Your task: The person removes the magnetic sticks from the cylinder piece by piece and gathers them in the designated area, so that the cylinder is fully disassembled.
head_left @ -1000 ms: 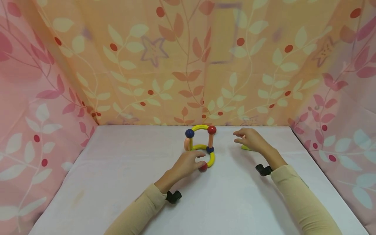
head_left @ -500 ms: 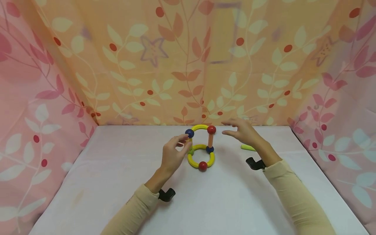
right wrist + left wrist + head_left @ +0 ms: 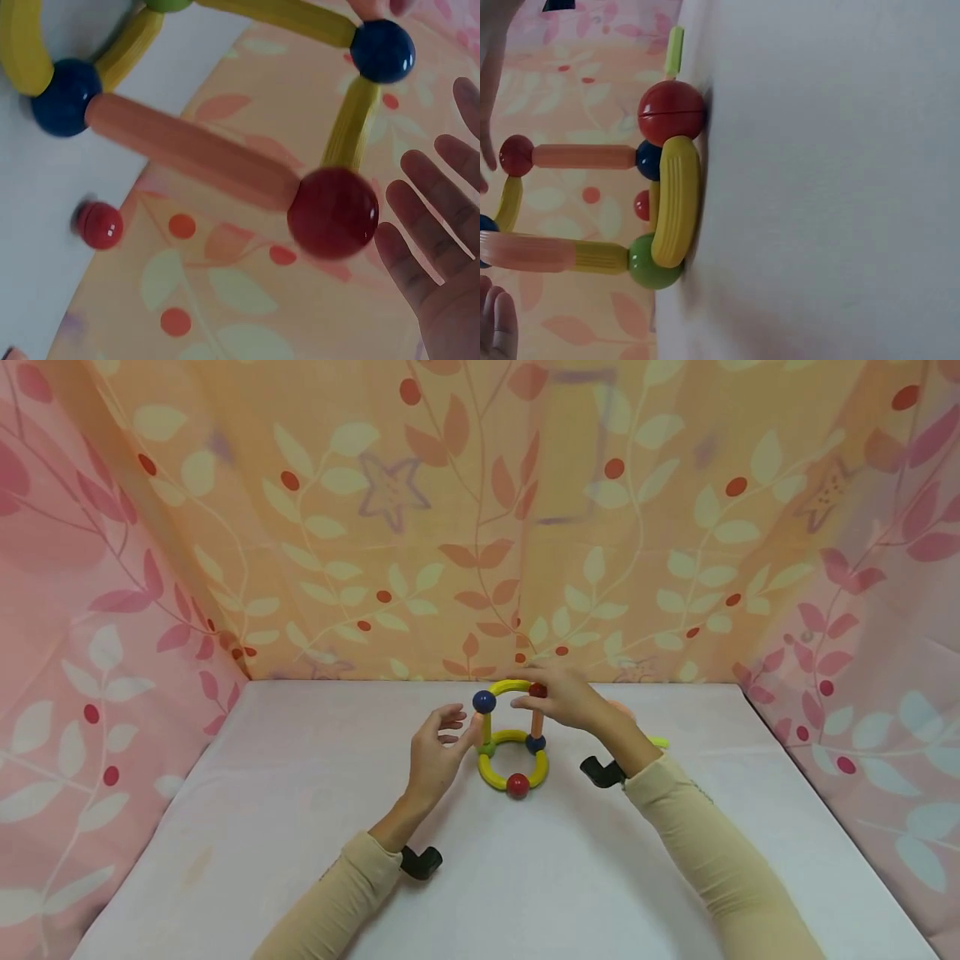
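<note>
A magnetic stick-and-ball frame stands on the white table. Its base is a ring of yellow curved sticks (image 3: 491, 774) with a red ball (image 3: 517, 786) in front. Above, a blue ball (image 3: 484, 702) and another red ball (image 3: 334, 214) top the yellow and orange uprights (image 3: 191, 150). My left hand (image 3: 437, 758) is beside the frame's left, fingers loosely bent; an orange piece (image 3: 525, 251) shows near its thumb, contact unclear. My right hand (image 3: 566, 697) is at the upper right; its extended fingers (image 3: 431, 214) lie close to the upper red ball, touch uncertain.
A light green stick (image 3: 660, 742) lies to the right, partly behind my right forearm. A pale orange piece (image 3: 621, 711) shows behind that wrist. Beyond the frame is a separate red ball (image 3: 101, 225). Floral cloth (image 3: 330, 568) walls the table's back and sides.
My left hand has left the front red ball and gone up to the frame's left side. My right hand has moved left to the upper red ball. The frame stays in place.
</note>
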`<state>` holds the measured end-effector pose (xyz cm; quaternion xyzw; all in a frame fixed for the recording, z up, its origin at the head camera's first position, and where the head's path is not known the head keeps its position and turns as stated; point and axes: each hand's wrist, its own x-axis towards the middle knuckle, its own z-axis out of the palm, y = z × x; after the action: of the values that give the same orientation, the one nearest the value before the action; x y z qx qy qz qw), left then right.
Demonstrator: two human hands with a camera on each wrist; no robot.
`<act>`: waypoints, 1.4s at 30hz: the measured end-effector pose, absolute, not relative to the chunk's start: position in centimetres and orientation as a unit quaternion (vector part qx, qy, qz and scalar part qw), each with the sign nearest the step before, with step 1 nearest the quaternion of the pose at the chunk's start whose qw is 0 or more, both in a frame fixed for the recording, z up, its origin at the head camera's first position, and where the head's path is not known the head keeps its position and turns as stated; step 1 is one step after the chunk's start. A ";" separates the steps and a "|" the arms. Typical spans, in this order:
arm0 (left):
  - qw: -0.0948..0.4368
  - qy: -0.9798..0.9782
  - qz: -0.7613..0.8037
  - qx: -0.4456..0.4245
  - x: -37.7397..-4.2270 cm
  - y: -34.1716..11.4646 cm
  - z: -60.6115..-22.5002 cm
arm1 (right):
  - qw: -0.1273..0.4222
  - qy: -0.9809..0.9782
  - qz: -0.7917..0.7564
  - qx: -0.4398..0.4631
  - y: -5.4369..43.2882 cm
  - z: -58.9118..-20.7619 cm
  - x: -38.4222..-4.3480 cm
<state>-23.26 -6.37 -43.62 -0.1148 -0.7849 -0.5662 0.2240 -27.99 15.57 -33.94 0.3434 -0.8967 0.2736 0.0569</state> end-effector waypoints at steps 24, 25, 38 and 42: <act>0.161 -0.796 -0.580 -0.072 -23.9 -5.6 -45.0 | 0.062 -0.894 0.187 0.402 11.3 -35.0 -28.5; 0.161 -0.793 -0.583 -0.071 -23.9 -5.6 -45.0 | 0.061 -0.895 0.186 0.402 11.3 -35.0 -28.6; 0.173 -0.752 -0.628 -0.104 -23.8 -6.1 -45.2 | 0.065 -0.897 0.178 0.400 11.3 -34.9 -28.6; 0.180 -0.759 -0.617 -0.108 -23.9 -6.2 -45.0 | 0.070 -0.897 0.175 0.400 11.3 -35.0 -28.8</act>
<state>-23.94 -6.23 -44.96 -0.1075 -0.7586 -0.6170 0.1795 -28.77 11.28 -35.04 0.4003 -0.8969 0.1746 0.0697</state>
